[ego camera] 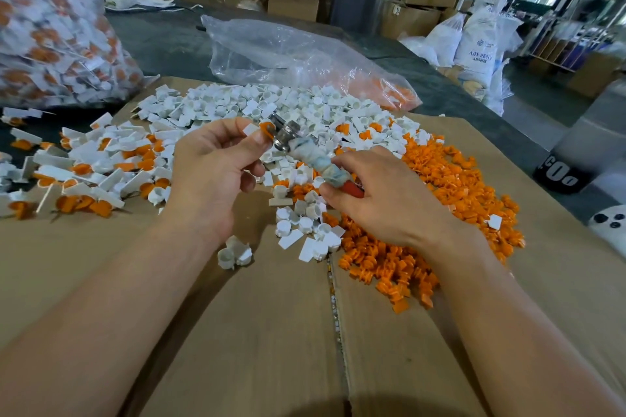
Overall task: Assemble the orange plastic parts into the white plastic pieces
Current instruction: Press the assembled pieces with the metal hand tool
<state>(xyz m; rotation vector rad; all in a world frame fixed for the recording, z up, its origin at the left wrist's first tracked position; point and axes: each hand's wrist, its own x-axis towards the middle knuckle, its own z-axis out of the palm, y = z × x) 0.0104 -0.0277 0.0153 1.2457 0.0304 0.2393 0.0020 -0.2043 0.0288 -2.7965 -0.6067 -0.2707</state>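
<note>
Just above frame centre, the grip of my left hand (216, 162) pinches a white piece (251, 130) with an orange part (266, 128). The grip of my right hand (386, 203) is curled round a wrapped tool (305, 154) whose metal head touches that part.

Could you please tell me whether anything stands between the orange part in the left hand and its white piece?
Nothing visible does. The left hand pinches the white piece and the orange part together, touching; the tool gripped by the right hand meets the orange part from the other side.
</note>
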